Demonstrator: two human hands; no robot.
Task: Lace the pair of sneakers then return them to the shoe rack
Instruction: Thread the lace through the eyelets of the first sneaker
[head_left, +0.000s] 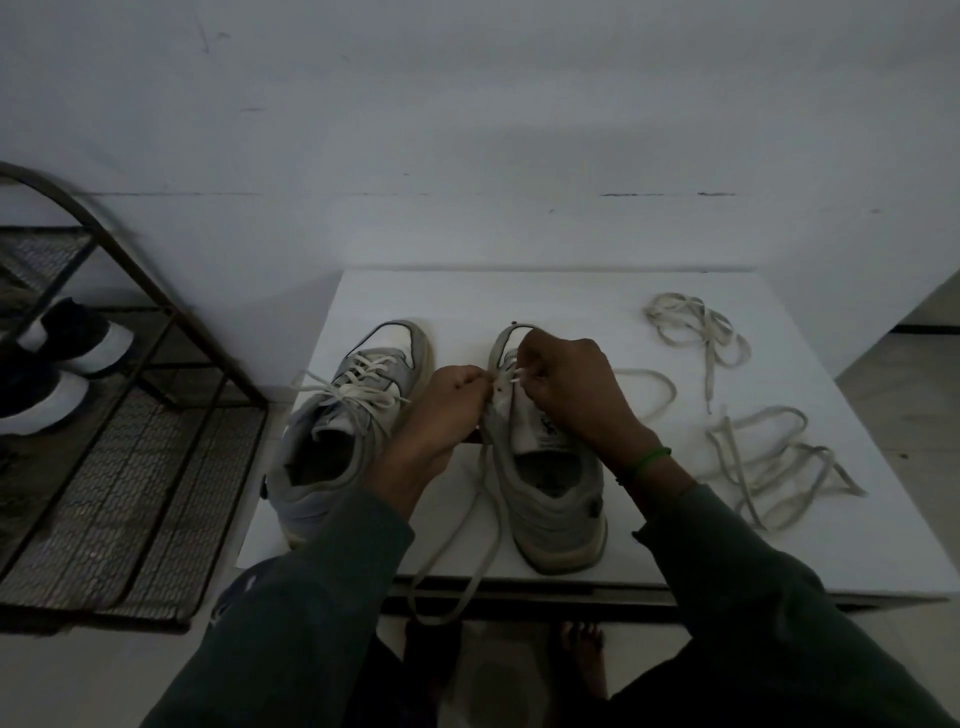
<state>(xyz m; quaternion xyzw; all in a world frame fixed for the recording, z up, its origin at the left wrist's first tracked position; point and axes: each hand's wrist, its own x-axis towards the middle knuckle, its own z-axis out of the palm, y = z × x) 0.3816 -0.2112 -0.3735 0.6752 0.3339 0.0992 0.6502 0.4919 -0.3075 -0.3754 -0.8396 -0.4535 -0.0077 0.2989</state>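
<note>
Small dark logo (544, 422) on tongue of sneaker under hands (556, 504), too blurred for me to read. Left hand (452, 402) and right hand (571, 389): fingers curled, each pinching lace (500, 519) near eyelets. Second sneaker (332, 441), laced, just beside. White tabletop (571, 296) against pale wall, dim room. Lace loop hangs over near edge. Spare laces (702, 335) at right; bare strip beyond toes. Shoe rack (130, 493) on floor at left, holding dark shoes (72, 332).

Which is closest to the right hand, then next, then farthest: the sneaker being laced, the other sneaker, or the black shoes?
1. Sneaker being laced: under the right hand, which pinches its lace.
2. Other sneaker: beside it, on the left.
3. Black shoes: far left, on the shoe rack.
</note>
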